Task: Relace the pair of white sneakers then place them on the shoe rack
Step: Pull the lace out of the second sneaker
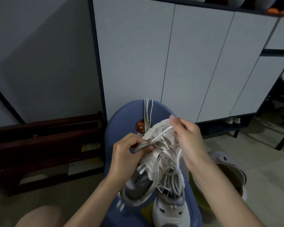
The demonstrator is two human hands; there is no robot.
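Grey cabinet doors (170, 54) fill the background, running down to a pale tiled floor (261, 161), with a dark wooden rack (44, 149) low against the wall on the left. Closer in stands a blue plastic stool (120, 125), and the work happens over its seat. One white sneaker (156, 154) is held above the middle of the seat, toe pointing away toward the far edge and its opening tilted toward the camera. The left hand (129, 153) pinches a white lace (161, 133) between thumb and fingertips at the left side of the eyelets, fingers curled tightly round it. The right hand (187, 135) is raised over the toe end, thumb and forefinger closed on the other part of the same lace, which runs taut between the two hands. Loose loops of lace hang down over the tongue. The second white sneaker (170, 210) sits on the near edge of the seat, just below the first, toe toward the camera, its laces slack. Spare white laces (147, 112) lie draped over the far edge of the stool, beside a round orange sticker (140, 126). On the floor to the right of the stool rests a pale clog (226, 164). A bare knee (39, 217) shows at the lower left.
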